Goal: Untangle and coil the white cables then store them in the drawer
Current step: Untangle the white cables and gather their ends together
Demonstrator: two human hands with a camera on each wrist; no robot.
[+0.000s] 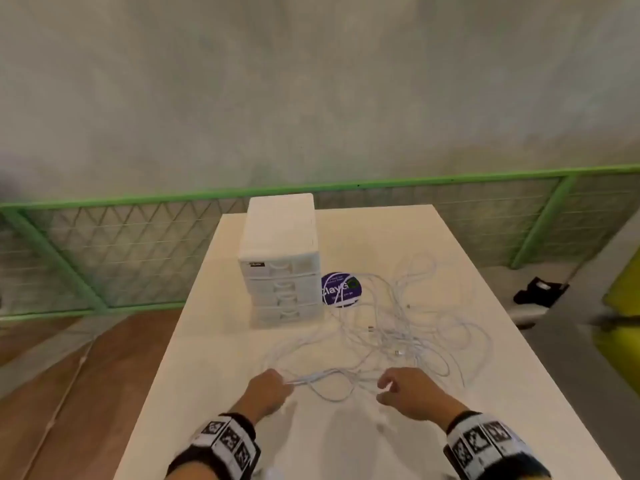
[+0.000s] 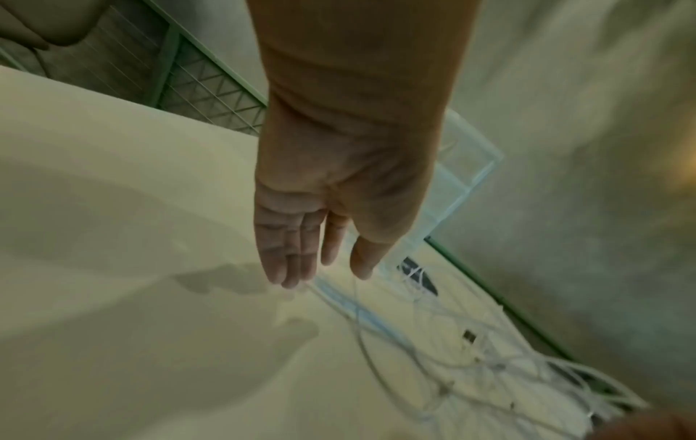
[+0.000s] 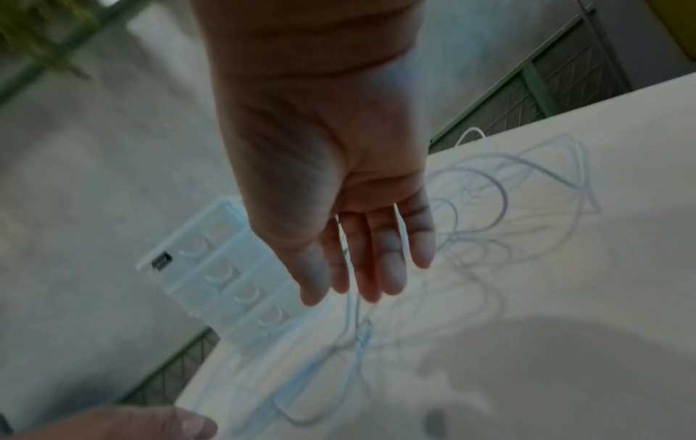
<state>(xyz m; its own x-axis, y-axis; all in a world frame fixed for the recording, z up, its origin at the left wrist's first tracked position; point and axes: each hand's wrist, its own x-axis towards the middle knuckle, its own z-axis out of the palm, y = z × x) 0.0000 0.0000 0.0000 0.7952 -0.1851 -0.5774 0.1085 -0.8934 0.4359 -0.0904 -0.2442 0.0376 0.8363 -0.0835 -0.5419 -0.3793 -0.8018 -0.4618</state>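
A loose tangle of white cables (image 1: pixel 398 327) sprawls over the right middle of the white table (image 1: pixel 214 358). My left hand (image 1: pixel 287 384) sits at the tangle's near left edge, and a few strands gather into its fingers. My right hand (image 1: pixel 384 389) is at the near right edge, thumb and forefinger curled on a strand. In the right wrist view a cable threads between the fingers (image 3: pixel 380 262) of that hand. The left wrist view is blurred; a strand hangs from the left fingertips (image 2: pixel 290 274). The white four-drawer unit (image 1: pixel 282 271) stands behind, all drawers closed.
A round purple sticker (image 1: pixel 341 289) lies just right of the drawer unit, partly under cables. A green mesh fence (image 1: pixel 138 237) runs behind the table. A black object (image 1: pixel 540 289) lies on the floor to the right, beside something yellow-green (image 1: pixel 623 306).
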